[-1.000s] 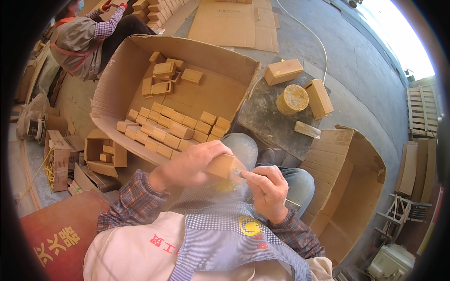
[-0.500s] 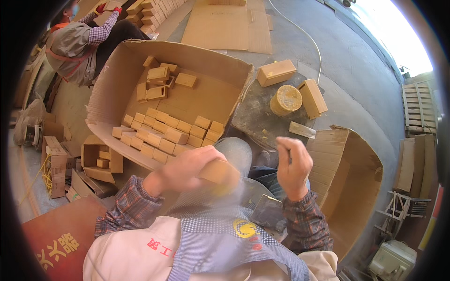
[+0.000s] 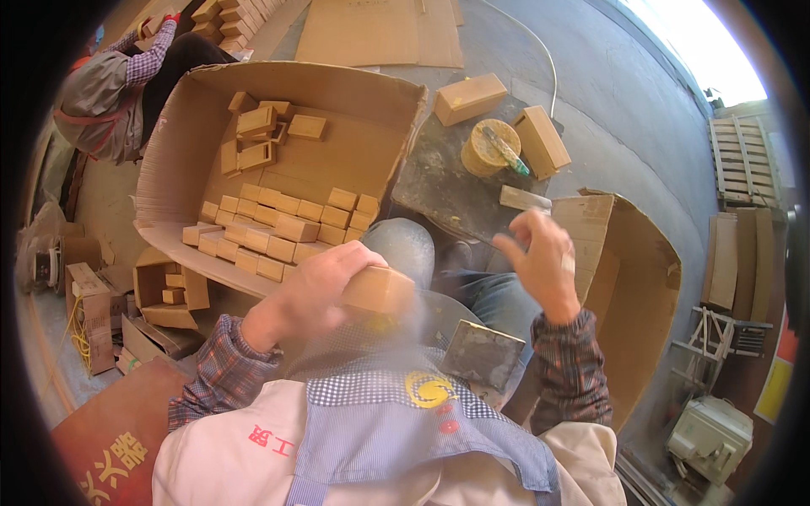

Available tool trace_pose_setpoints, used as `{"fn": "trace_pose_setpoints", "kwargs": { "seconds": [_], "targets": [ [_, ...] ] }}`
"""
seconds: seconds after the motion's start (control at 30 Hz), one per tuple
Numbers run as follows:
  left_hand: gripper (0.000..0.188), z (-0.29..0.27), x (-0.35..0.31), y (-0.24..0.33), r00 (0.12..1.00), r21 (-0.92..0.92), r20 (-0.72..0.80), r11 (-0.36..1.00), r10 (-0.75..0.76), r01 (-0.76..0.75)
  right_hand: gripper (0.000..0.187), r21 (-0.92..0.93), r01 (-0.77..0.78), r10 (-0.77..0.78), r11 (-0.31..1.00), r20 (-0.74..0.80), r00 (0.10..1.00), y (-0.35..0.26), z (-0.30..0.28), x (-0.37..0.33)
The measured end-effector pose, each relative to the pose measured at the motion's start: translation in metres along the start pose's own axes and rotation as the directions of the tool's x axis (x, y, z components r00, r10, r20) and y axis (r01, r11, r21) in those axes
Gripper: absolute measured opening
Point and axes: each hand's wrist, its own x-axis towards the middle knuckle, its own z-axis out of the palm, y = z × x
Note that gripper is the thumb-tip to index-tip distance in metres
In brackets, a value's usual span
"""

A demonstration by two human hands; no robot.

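My left hand (image 3: 308, 291) is wrapped around a light wooden block (image 3: 380, 291) above my lap; a smear blurs its lower part. My right hand (image 3: 544, 257) is raised with curved fingers, thumb and forefinger apart, and nothing shows between them. Just beyond its fingertips lies a pale flat wooden piece (image 3: 525, 199) on a dark, stained board (image 3: 430, 181). Also on that board is a round yellowish tin (image 3: 483, 158), with a slim green-handled tool (image 3: 506, 150) across its top. A dark square plate (image 3: 483, 352) rests on my lap.
Ahead to the left, a big cardboard box (image 3: 160, 181) holds rows of wooden blocks (image 3: 274, 221). Two larger wooden boxes (image 3: 469, 98) (image 3: 542, 139) flank the tin. Another carton (image 3: 633, 287) stands by my right arm. A co-worker (image 3: 105, 101) sits at the far left.
My right hand has moved slightly right and its fingers have parted. The green-handled tool, not visible before, now lies on the tin. My left hand keeps the block; the whole view has shifted.
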Motion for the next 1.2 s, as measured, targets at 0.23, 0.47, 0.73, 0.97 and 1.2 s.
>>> {"fn": "trace_pose_setpoints", "kwargs": {
  "seconds": [0.23,0.47,0.73,0.97,1.2],
  "targets": [
    [0.057,0.008,-0.005,0.009,0.999,0.015,-0.041,1.000,0.026,-0.025,0.045,-0.119,-0.010,0.035,0.993,0.214,0.976,-0.042,0.020,-0.157],
    [0.055,0.011,-0.026,0.020,0.993,0.018,-0.095,0.998,0.063,-0.062,0.028,0.217,-0.099,0.005,0.971,0.398,0.917,-0.056,0.007,-0.164],
    [0.056,0.020,-0.026,0.012,0.992,0.058,-0.069,0.993,0.109,-0.105,0.028,0.811,0.101,-0.103,0.576,-0.051,0.993,-0.111,0.059,-0.091],
    [0.059,0.027,-0.027,0.010,0.988,0.132,0.000,0.979,0.155,-0.153,0.020,0.681,0.042,-0.003,0.731,-0.059,0.998,-0.112,0.074,-0.049],
    [0.057,0.019,-0.026,0.009,0.997,-0.016,-0.048,0.998,0.066,-0.067,0.026,0.885,-0.328,0.198,0.331,0.274,0.941,-0.092,0.054,-0.089]
  ]
}}
